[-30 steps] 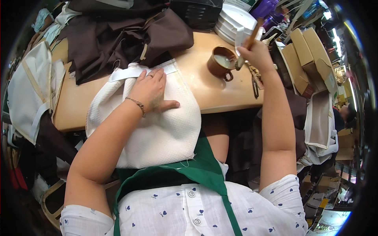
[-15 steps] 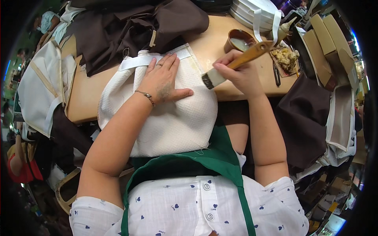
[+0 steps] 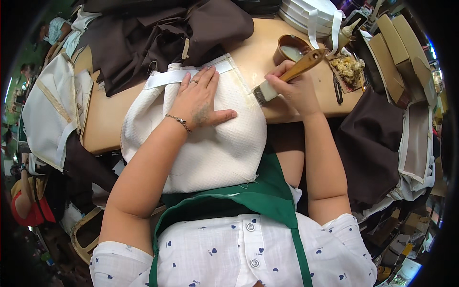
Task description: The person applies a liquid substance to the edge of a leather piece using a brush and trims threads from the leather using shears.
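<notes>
A cream quilted fabric piece lies over the table's near edge and hangs toward my lap. Flat on its upper part rests my left hand, fingers stretched and thumb out to the right. Its fingertips touch a white strap that crosses the fabric. My right hand grips a paintbrush by its wooden handle. The dark bristles point down-left, at the fabric's right edge, where a yellowish band runs along the border. Behind that hand stands a brown bowl with whitish liquid inside.
Dark brown fabric is heaped at the table's back. White strap rolls stand at the back right, near a crusty yellowish clump and a dark cutter. Cardboard boxes line the right side. Cream pieces hang at left.
My right hand has moved the brush slightly right, its bristles now at the fabric's edge. My left hand stays pressed on the fabric.
</notes>
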`<action>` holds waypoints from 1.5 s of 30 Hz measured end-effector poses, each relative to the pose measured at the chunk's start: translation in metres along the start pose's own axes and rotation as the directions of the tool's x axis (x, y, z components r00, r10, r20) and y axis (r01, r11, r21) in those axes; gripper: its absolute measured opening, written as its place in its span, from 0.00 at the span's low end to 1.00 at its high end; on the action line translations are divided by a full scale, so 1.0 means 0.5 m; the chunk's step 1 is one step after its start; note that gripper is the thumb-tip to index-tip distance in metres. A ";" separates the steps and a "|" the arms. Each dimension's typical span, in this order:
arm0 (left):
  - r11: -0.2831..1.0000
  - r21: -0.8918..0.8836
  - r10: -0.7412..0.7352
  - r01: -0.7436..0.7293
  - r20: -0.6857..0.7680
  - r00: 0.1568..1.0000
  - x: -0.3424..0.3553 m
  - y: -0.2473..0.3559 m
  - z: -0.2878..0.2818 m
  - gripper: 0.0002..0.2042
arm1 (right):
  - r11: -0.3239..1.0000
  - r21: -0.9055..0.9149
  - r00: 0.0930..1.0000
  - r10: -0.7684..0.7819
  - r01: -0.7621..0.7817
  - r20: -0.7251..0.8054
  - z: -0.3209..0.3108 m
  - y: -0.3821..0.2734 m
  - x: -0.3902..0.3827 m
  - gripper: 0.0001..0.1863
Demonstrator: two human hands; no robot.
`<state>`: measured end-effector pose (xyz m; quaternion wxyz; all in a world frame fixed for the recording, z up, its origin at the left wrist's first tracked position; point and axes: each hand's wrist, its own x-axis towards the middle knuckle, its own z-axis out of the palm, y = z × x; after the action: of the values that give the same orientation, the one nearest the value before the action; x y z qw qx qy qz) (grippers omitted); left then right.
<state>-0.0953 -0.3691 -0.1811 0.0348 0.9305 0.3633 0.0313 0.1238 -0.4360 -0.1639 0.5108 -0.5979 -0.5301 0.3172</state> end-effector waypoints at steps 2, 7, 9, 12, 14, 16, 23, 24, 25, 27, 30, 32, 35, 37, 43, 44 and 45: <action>0.999 -0.029 0.013 -0.014 -0.019 1.000 -0.002 -0.001 0.003 0.47 | 0.997 0.043 0.998 -0.059 0.058 0.015 0.011 -0.016 0.005 0.06; 0.999 -0.043 0.014 -0.015 -0.021 1.000 -0.002 0.001 0.002 0.48 | 0.992 -0.077 0.995 -0.100 0.100 -0.001 0.029 0.002 0.018 0.05; 0.999 -0.043 0.012 -0.013 -0.014 1.000 -0.002 0.002 -0.001 0.48 | 0.986 -0.108 0.992 -0.126 0.125 -0.004 0.019 -0.003 0.031 0.05; 0.999 -0.043 0.015 -0.016 -0.026 1.000 -0.007 -0.004 0.008 0.48 | 0.982 0.072 0.980 -0.178 0.172 0.088 0.059 -0.014 0.035 0.06; 0.999 -0.049 0.012 -0.013 -0.028 1.000 -0.005 -0.003 0.006 0.48 | 0.987 -0.072 0.988 -0.138 0.143 0.070 0.056 -0.006 0.041 0.06; 0.999 -0.046 0.016 -0.017 -0.024 1.000 -0.002 -0.001 0.005 0.48 | 0.990 -0.069 0.991 -0.124 0.127 0.042 0.043 -0.005 0.057 0.06; 0.999 -0.047 0.013 -0.013 -0.004 1.000 -0.003 0.000 0.001 0.48 | 0.984 -0.063 0.981 -0.159 0.167 0.110 0.054 -0.011 0.080 0.07; 0.999 -0.044 0.016 -0.016 -0.007 1.000 -0.002 0.001 0.000 0.48 | 0.975 -0.102 0.976 -0.189 0.200 0.105 0.050 -0.012 0.087 0.07; 0.999 -0.046 0.016 -0.016 -0.003 1.000 -0.004 0.000 0.002 0.48 | 0.964 -0.141 0.972 -0.214 0.227 0.102 0.050 -0.016 0.090 0.07; 0.999 -0.047 0.019 -0.019 0.002 1.000 -0.005 0.000 0.003 0.48 | 0.964 -0.079 0.958 -0.241 0.256 0.156 0.076 -0.018 0.088 0.06; 0.999 -0.031 0.018 -0.018 -0.008 1.000 -0.002 0.001 0.001 0.48 | 0.992 0.036 0.982 -0.128 0.124 0.140 0.066 -0.010 0.100 0.06; 0.999 -0.040 0.009 -0.009 0.017 1.000 -0.003 0.001 0.002 0.47 | 0.974 -0.143 0.982 -0.166 0.177 0.088 0.058 -0.015 0.113 0.06; 0.999 -0.018 0.028 -0.028 -0.003 1.000 -0.004 -0.003 0.004 0.47 | 0.940 -0.186 0.953 -0.257 0.285 0.162 0.089 -0.015 0.103 0.06; 0.999 -0.021 0.030 -0.031 -0.007 1.000 -0.004 0.000 0.006 0.47 | 0.990 -0.025 0.983 -0.138 0.142 0.125 0.078 -0.006 0.119 0.07; 1.000 -0.014 0.020 -0.020 0.000 1.000 -0.001 -0.001 0.005 0.47 | 0.940 -0.236 0.964 -0.262 0.246 -0.038 0.098 -0.036 0.159 0.10; 1.000 -0.024 0.018 -0.018 0.001 1.000 0.000 -0.001 0.003 0.47 | 0.956 -0.216 0.973 -0.220 0.201 -0.071 0.110 -0.036 0.162 0.12; 1.000 -0.019 0.025 -0.025 0.002 1.000 0.001 0.000 0.004 0.47 | 0.956 -0.214 0.972 -0.220 0.199 -0.079 0.122 -0.035 0.165 0.12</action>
<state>-0.0949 -0.3689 -0.1830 0.0439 0.9346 0.3512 0.0340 0.0820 -0.3416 -0.1509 0.5034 -0.6032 -0.5936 0.1742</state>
